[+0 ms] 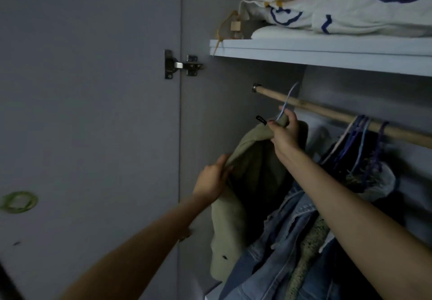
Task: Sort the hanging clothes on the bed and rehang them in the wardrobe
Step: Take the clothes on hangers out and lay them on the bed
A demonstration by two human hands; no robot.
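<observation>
Shown just below the wooden rail (327, 112) of the wardrobe, an olive jacket (247, 178) hangs from a light blue hanger (286, 99) near the rail's left end, beside the denim jacket (287, 236) and other clothes already hung. Right hand (284, 133) pinches the collar and the hanger's neck together; left hand (210, 178) grips a fold of the jacket's shoulder, fingers curled round the cloth. Hook rises up across the rail, though whether it is seated there cannot be told. Long axis of the jacket runs top to bottom, collar toward the rail, hem downward. Cloth appears soft, thick and moderately heavy, likely to sag and slide off a thin hanger; the collar at the hanger's neck seems the soundest hold, with the shoulder steadied.
</observation>
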